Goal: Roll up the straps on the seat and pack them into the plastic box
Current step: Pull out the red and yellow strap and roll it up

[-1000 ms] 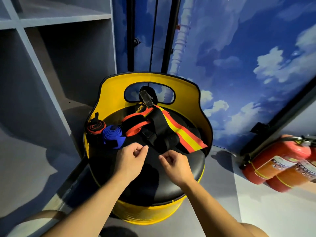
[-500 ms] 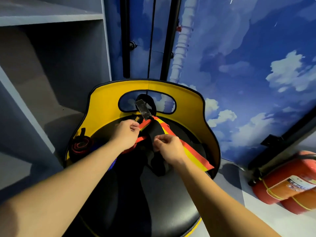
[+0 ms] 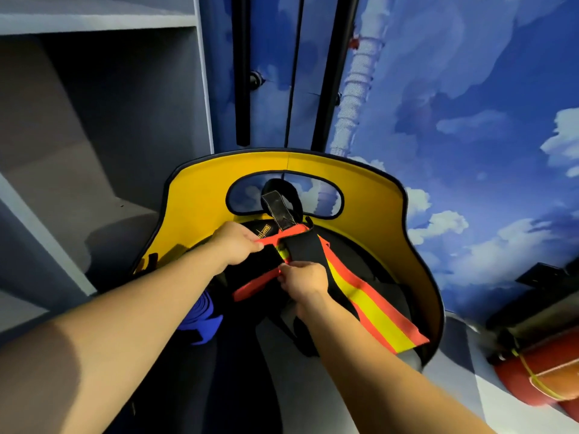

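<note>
left hand (image 3: 235, 242) pinches orange strap (image 3: 283, 236) | right hand (image 3: 303, 278) apparently too

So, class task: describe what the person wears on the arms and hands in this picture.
Nothing shows on either: the left hand and right hand are bare, with no gloves, rings or watch visible, and both forearms are uncovered to the picture's edge, no sleeves in view.

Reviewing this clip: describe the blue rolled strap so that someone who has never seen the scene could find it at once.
Start at the yellow-backed seat with the black cushion. On the cushion's left side, just under the left forearm, lies the blue rolled strap. It is the only blue item there; the straps that the left hand and right hand hold are orange, black and yellow, and lie unrolled.
</note>
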